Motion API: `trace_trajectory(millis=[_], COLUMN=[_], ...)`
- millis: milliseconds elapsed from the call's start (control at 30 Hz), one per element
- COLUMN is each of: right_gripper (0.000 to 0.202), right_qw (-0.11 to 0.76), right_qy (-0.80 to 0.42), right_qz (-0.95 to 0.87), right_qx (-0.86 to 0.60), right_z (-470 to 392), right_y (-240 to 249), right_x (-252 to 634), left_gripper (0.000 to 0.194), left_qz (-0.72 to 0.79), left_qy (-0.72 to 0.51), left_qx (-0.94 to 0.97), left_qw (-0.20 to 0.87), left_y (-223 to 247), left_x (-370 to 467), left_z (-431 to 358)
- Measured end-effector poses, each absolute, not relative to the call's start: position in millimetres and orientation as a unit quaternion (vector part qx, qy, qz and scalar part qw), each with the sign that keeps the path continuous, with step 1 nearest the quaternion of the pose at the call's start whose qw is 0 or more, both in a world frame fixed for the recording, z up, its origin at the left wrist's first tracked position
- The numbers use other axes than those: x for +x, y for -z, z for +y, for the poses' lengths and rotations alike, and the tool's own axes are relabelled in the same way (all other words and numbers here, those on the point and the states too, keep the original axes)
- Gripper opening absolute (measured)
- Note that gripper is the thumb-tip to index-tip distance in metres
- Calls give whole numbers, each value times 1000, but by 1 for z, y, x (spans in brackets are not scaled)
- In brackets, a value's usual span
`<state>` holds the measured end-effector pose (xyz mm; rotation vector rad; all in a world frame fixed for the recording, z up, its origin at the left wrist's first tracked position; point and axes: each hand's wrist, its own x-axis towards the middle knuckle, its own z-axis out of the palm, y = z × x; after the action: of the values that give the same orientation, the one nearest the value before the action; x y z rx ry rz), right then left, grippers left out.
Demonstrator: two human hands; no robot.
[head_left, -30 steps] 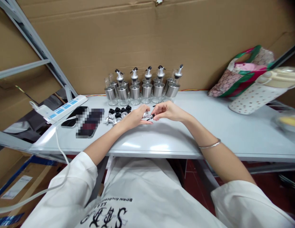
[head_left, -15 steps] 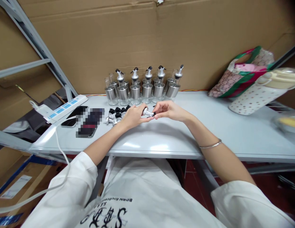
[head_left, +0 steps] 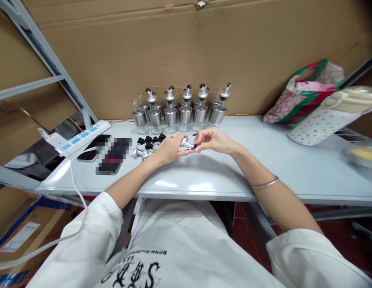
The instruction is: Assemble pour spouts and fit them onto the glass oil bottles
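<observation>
My left hand (head_left: 171,149) is closed around a silver pour spout (head_left: 187,143), whose tip points to the right. At that tip my right hand (head_left: 212,141) pinches a small black flap (head_left: 195,147) between thumb and fingers. Both hands are above the table, in front of the bottles. Close to my left hand lie several black stoppers (head_left: 149,139) and loose silver spouts (head_left: 141,151). Behind stand glass oil bottles with steel sleeves (head_left: 170,117); several carry a silver pour spout with a black flap (head_left: 187,93), while others are uncapped.
Two phones (head_left: 120,146) and a white power strip (head_left: 84,137) with a cable lie on the left of the grey table (head_left: 234,180). A patterned bag (head_left: 297,96), a dotted white jug (head_left: 315,126) and a bowl (head_left: 363,154) stand at the right. Cardboard (head_left: 144,48) walls the back.
Both hands stay in nearly the same place, still on the spout and its flap. The spout and the right fingers have shifted very slightly. Nothing was let go.
</observation>
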<state>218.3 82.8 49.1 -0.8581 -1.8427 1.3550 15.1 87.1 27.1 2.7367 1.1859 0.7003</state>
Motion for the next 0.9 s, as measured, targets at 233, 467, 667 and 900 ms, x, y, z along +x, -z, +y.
trace_trajectory(millis=[233, 467, 667, 900], right_gripper=[35, 33, 30, 23], right_qw=[338, 334, 330, 305], right_qy=[-524, -551, -563, -578], right_qz=[-713, -702, -697, -698], right_qx=[-322, -303, -297, -292], right_z=[83, 81, 80, 79], right_y=[-48, -47, -50, -55], right_x=[217, 214, 218, 223], left_gripper=[37, 36, 41, 42], left_qz=[359, 355, 355, 343], left_qy=[-225, -229, -229, -235], left_qx=[905, 905, 905, 909], left_qw=[43, 46, 59, 36], left_y=[-30, -29, -28, -28], left_x=[13, 13, 13, 13], left_z=[87, 88, 87, 88])
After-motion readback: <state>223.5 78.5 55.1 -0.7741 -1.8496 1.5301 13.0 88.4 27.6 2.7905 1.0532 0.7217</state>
